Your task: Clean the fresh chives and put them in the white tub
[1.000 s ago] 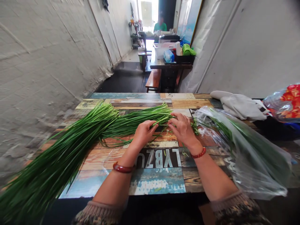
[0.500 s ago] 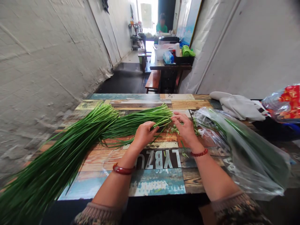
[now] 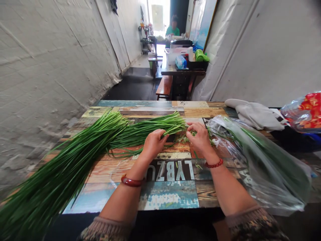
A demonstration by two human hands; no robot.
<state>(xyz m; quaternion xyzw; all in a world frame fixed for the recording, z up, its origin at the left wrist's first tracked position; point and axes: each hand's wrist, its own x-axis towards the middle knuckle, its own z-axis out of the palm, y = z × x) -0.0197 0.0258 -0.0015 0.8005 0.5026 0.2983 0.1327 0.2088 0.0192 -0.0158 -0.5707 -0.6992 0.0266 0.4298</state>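
My left hand (image 3: 154, 144) is closed around the pale stem ends of a few garlic chives, at the near side of a smaller bundle of chives (image 3: 142, 132) lying across the table. Just right of the stem tips, my right hand (image 3: 199, 136) has its thumb and fingers curled together; whatever they pinch is too small to make out. Pale trimmings (image 3: 184, 138) are scattered on the tabletop between and under the hands. A large pile of chives (image 3: 82, 154) spreads over the left side, its leaves hanging past the near edge.
On the right lies a clear plastic bag (image 3: 271, 167) with more greens inside. Behind it are a grey cloth (image 3: 258, 113) and a red package (image 3: 307, 110). Farther off stand a bench (image 3: 164, 85), a second table (image 3: 173, 71) with containers, and a person in green (image 3: 173, 30).
My right hand has drawn slightly right, away from the stem tips, and its fingers have curled in. My left hand stays almost in place with its chives.
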